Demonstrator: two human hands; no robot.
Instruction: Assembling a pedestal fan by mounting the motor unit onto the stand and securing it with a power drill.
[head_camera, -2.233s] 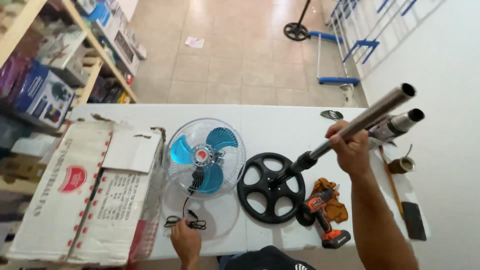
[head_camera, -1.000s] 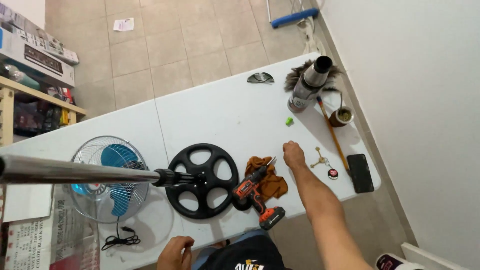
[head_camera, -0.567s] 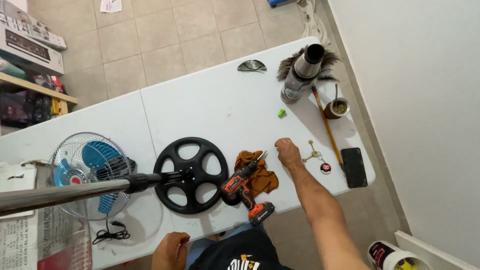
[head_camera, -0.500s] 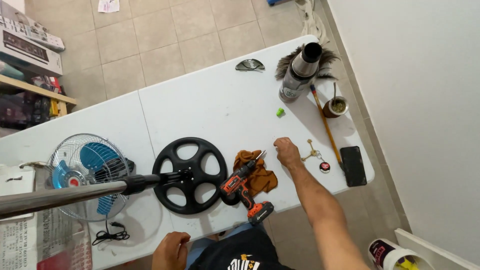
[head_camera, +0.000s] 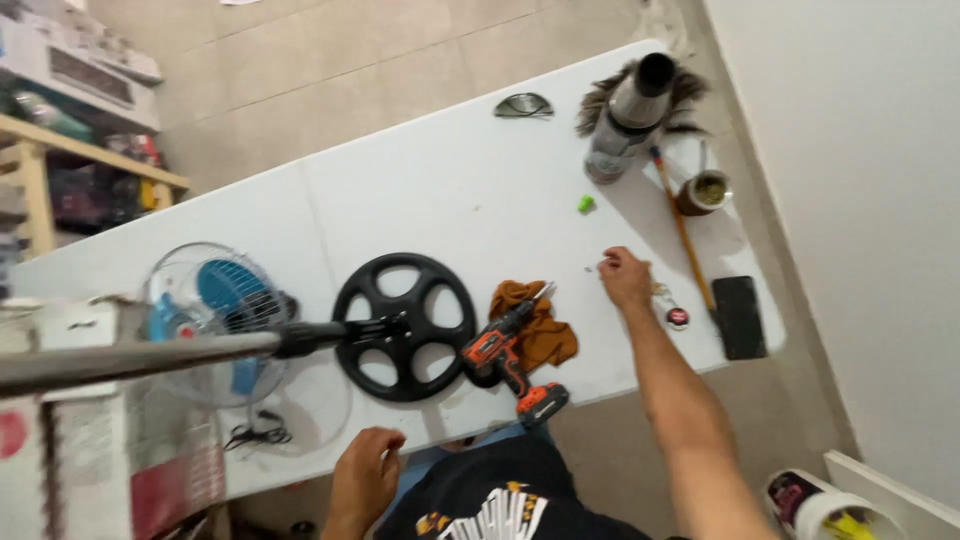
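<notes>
the right hand (head_camera: 625, 277) rests with fingers curled on the white tabletop (head_camera: 450, 170), touching small keys (head_camera: 665, 295) near a black phone (head_camera: 740, 317). the left hand (head_camera: 365, 480) is loosely curled at the near edge, holding nothing, below the black round base (head_camera: 405, 325) and the orange drill (head_camera: 505, 360).

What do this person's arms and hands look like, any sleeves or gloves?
Both hands are bare: the right hand and left hand show no gloves, rings or watch. Both forearms are bare, no sleeves visible. A black shirt with a white print shows below.
</notes>
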